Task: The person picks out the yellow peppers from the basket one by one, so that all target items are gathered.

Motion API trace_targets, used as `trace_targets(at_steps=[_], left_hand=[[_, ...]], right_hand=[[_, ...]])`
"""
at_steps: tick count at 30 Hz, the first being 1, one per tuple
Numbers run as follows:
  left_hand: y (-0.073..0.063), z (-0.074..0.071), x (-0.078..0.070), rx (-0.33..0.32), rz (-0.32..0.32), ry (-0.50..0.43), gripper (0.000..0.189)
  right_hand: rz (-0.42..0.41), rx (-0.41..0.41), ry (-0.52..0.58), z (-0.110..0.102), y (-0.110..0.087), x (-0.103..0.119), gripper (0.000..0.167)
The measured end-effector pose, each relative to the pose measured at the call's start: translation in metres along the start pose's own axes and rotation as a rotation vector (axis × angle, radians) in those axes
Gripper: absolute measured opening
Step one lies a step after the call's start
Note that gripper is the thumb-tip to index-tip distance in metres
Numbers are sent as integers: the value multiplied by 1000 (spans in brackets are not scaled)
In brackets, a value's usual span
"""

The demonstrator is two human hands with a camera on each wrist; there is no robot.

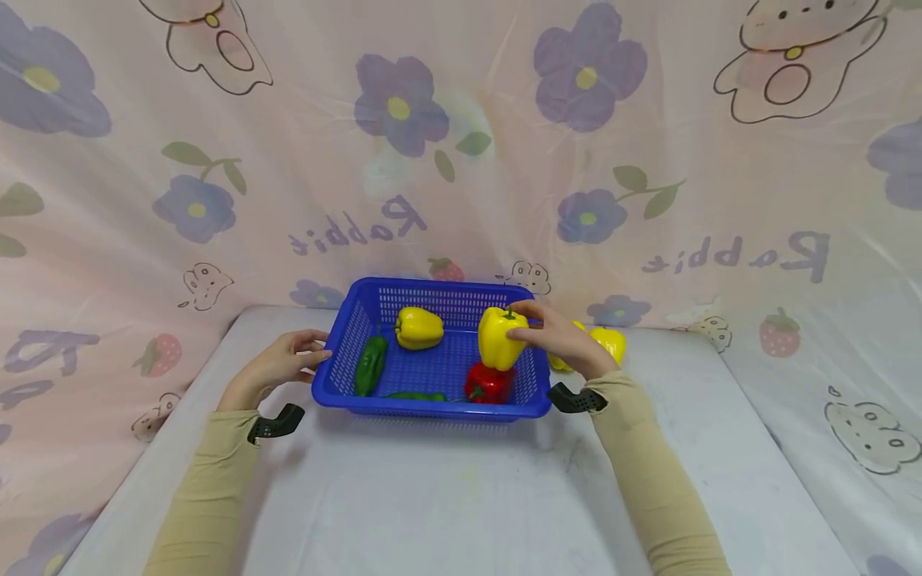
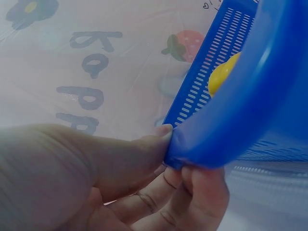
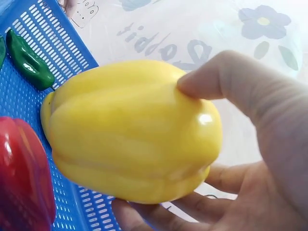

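A yellow bell pepper [image 1: 499, 340] is gripped by my right hand [image 1: 558, 334] over the right side of a blue plastic basket [image 1: 432, 406]. In the right wrist view, thumb and fingers hold this pepper [image 3: 130, 130] at its near end. My left hand [image 1: 284, 364] pinches the basket's left rim between thumb and fingers; the rim [image 2: 211, 144] fills much of the left wrist view. Inside the basket are another yellow bell pepper [image 1: 419, 328], a red bell pepper [image 1: 490, 384] below the held one, and green peppers [image 1: 370, 366] at the left and front.
More yellow bell peppers [image 1: 610, 342] lie on the white table [image 1: 432, 496] right of the basket, partly hidden behind my right wrist. A patterned curtain [image 1: 490, 184] hangs close behind the basket. Black wrist mounts [image 1: 277, 422] are strapped over both sleeves.
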State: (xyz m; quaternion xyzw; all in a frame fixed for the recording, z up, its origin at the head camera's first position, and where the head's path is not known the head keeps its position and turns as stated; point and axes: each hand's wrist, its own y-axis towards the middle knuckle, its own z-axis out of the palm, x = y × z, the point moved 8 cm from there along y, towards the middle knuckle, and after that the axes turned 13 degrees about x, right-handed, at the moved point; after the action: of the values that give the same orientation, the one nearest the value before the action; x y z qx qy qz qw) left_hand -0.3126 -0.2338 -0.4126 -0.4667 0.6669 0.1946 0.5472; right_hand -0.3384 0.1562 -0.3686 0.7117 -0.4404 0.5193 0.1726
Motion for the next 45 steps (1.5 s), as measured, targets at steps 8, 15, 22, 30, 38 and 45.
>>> trace_targets(at_steps=[8, 15, 22, 30, 38, 45], left_hand=[[-2, 1, 0, -1, -5, -2, 48], [-2, 1, 2, 4, -5, -6, 49], [-2, 0, 1, -3, -9, -11, 48], [-1, -2, 2, 0, -1, -17, 49], [-2, 0, 1, 3, -9, -22, 49], [-1, 1, 0, 1, -13, -18, 49]], right_hand=[[28, -10, -28, -3, -9, -3, 64], [12, -9, 34, -9, -19, -4, 66], [-6, -34, 59, -19, -27, -5, 65], [-19, -43, 50, -28, -40, -10, 63], [-11, -51, 25, -36, -58, -17, 61], [-1, -80, 20, -46, -75, -29, 59]])
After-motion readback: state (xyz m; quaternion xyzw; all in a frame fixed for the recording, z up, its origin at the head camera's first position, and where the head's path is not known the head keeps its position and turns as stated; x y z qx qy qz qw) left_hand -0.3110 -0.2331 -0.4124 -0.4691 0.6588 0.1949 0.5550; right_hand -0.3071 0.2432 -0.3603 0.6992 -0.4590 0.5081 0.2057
